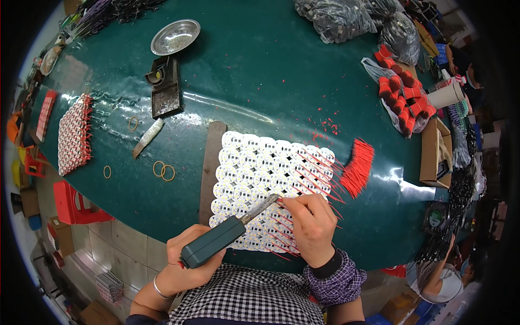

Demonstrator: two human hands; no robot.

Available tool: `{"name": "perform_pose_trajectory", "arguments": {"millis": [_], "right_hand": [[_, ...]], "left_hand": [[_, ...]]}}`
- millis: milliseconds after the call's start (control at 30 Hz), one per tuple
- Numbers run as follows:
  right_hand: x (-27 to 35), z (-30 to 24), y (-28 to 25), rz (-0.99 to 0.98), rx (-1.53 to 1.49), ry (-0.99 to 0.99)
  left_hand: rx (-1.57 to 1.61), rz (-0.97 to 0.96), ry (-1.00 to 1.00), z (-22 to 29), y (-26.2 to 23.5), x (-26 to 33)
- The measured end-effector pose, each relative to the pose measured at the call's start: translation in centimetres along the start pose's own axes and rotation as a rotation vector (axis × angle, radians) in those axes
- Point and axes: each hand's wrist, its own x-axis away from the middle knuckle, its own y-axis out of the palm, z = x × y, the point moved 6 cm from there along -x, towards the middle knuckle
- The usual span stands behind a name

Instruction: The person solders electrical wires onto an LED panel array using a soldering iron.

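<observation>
My left hand (187, 260) is wrapped round the dark green handle of a soldering iron (214, 242), whose metal barrel slants up and right. Its tip hovers over or touches a panel of round white LED circuit boards (244, 176) lying in joined rows; contact cannot be told. Just right of the tip, my right hand (313, 227) is closed in a pinch on a thin red wire, mostly hidden by the fingers. Several red wires (311, 176) stick out from boards on the panel's right side. A bundle of cut red wires (357, 168) lies to the right.
A brown strip (212, 168) borders the panel's left. Beyond are a metal bowl (175, 37), a dark metal stand (165, 92) and rubber bands (163, 170). Wired boards (75, 135) are stacked far left. Red wire bundles (403, 95) and a cardboard box (435, 154) sit right. Another person (441, 279) is at lower right.
</observation>
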Motion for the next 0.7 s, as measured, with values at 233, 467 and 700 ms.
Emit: {"name": "perform_pose_trajectory", "arguments": {"millis": [233,467,700], "right_hand": [[0.3,0.1,0.1,-0.012,0.007,-0.003],[0.3,0.1,0.2,-0.009,0.019,-0.007],[0.1,-0.1,-0.3,-0.011,0.045,-0.002]], "left_hand": [[-0.020,-0.006,0.013,-0.3,0.0,0.2],[-0.044,-0.019,-0.012,0.2,-0.1,0.3],[0.544,0.173,-0.328,-0.9,-1.9,0.9]]}}
